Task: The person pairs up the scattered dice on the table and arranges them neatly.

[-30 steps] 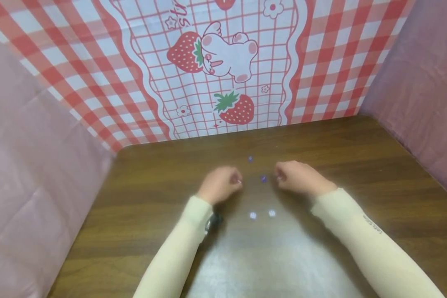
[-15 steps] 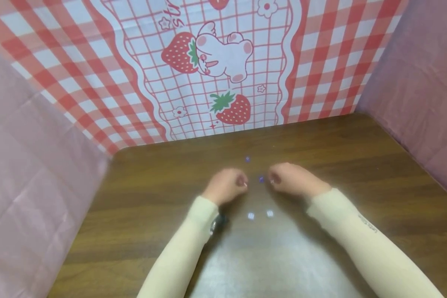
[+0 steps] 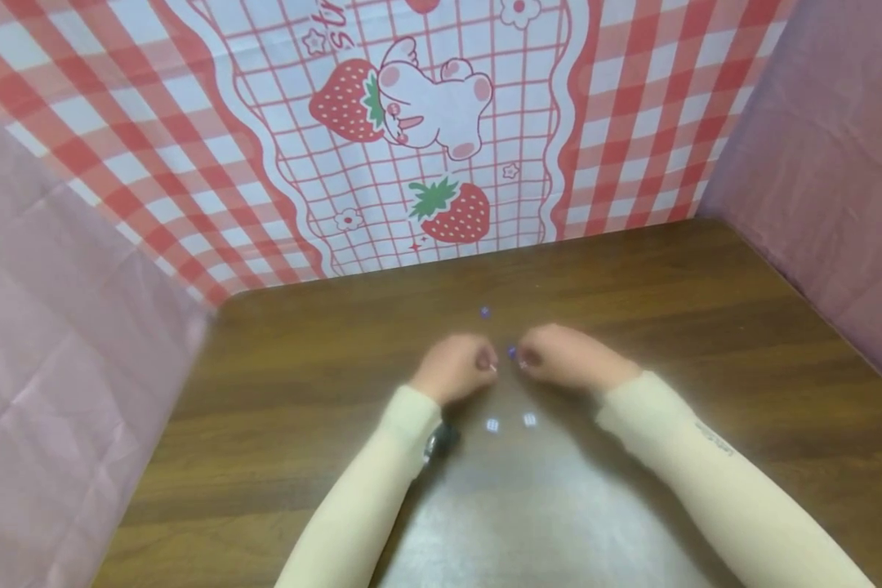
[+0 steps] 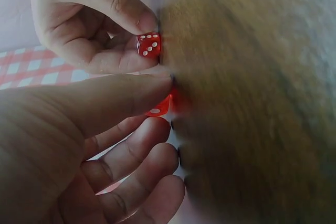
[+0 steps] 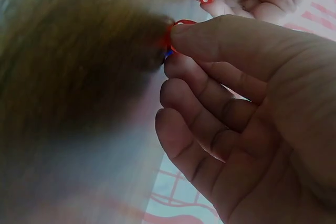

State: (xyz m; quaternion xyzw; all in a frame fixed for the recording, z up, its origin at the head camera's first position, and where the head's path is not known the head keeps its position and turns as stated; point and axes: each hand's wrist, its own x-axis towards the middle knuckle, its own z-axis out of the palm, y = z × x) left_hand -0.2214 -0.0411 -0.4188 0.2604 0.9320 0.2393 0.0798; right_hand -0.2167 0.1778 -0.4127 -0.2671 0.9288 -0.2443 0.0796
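My left hand (image 3: pixel 456 366) pinches a translucent red die (image 4: pixel 159 108) between thumb and forefinger, low over the wooden table (image 3: pixel 323 343). Opposite it, my right hand (image 3: pixel 576 355) grips a second red die (image 4: pixel 149 45) with white pips in the same way. A narrow gap separates the two hands. Right by the right fingertips lies a blue die (image 3: pixel 512 352). Another blue die (image 3: pixel 485 311) sits farther back. Nearer to me, between the forearms, two white dice (image 3: pixel 492 425) rest side by side. My thumbs partly cover the red dice in their own wrist views.
A red-and-white checked cloth with strawberries (image 3: pixel 456 214) hangs along the table's back edge. Pink cloths (image 3: pixel 816 163) flank both sides. A dark watch-like band (image 3: pixel 441 441) shows at the left wrist, and light glares off the front of the tabletop.
Both hands have come closer together, each still pinching its red die. The right fingertips now reach the nearer blue die. The loose dice keep their places while the head view shifts slightly.
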